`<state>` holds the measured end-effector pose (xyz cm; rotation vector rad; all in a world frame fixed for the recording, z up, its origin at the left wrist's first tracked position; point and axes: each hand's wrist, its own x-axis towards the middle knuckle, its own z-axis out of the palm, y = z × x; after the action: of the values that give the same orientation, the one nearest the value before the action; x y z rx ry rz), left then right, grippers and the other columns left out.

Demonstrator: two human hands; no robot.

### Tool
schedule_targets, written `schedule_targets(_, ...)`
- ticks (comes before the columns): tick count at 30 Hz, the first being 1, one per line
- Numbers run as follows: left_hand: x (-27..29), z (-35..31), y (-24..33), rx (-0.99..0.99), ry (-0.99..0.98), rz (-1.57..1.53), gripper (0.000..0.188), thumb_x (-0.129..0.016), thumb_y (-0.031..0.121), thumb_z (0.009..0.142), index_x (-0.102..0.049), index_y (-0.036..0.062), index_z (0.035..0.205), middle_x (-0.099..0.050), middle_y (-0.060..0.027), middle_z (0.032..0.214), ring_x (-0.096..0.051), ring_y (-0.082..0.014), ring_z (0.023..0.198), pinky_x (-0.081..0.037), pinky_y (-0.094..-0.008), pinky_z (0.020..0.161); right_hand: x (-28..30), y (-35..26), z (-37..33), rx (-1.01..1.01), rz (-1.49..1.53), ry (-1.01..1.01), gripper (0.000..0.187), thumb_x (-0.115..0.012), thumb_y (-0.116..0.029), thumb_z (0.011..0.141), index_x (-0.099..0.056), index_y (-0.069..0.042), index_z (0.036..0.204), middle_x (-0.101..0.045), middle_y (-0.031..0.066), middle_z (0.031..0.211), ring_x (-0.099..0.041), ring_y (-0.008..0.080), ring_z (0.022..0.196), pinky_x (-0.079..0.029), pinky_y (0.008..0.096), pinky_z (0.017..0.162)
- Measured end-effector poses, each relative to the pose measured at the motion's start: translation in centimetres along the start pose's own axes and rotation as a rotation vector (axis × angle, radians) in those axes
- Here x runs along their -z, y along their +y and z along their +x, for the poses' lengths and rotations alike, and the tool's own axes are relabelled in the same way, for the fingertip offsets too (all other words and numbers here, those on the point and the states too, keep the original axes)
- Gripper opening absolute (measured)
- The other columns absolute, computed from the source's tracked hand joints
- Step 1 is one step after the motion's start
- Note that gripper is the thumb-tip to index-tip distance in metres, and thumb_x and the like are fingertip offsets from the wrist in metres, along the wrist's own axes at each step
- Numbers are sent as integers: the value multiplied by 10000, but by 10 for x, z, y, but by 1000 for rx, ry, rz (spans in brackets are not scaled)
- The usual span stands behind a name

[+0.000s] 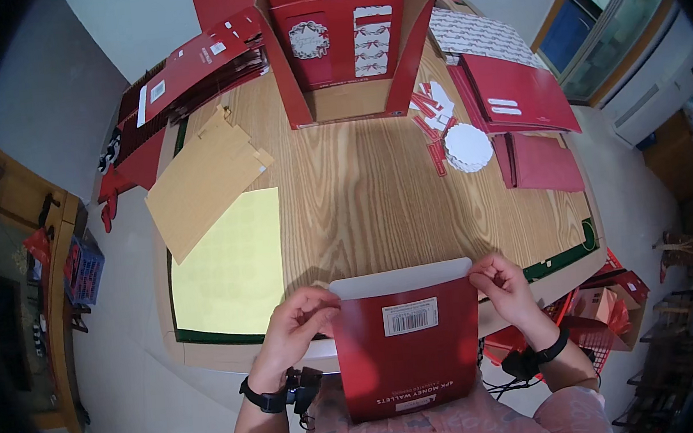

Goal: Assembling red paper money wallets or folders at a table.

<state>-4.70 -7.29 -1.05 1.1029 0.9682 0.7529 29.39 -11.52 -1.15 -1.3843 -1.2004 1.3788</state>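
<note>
Close to my body, at the table's near edge, I have a flat red cardboard sleeve (410,355) with a white barcode label and a pale flap along its far edge. My left hand (298,324) pinches its far left corner beside that flap. At the opposite corner, my right hand (508,291) grips the sleeve between thumb and fingers. The printing on it appears upside down to me. Whether anything lies inside the sleeve cannot be seen.
A tall red display box (349,101) stands at the far middle. Red flat packs (202,68) pile up far left, above brown cardboard sheets (208,187) and a yellow sheet (233,284). White round cards (468,147), small red-and-white tags (434,110) and red folders (517,94) lie right.
</note>
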Motion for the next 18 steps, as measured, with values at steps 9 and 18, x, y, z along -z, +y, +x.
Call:
schedule_targets(9,-3,20,1,-103,149,-12,248,-629,-85,831,-621,-7,1066,-669,-57,905,-637,-115,787,-536,-236,713,-5,-22,15,123,-67,40,134,-568,37,898,-580,-12,1021,-623,27,906,-589,83,775,-471,224,704)
schedule_targets(18,-5,23,7,-22,127,40,157,-641,-103,815,-619,-1,933,-664,-37,830,-634,-103,777,-524,-234,724,-7,-41,28,538,-759,-22,233,-684,-13,764,-610,-45,982,-563,100,813,-576,283,804,-466,357,711)
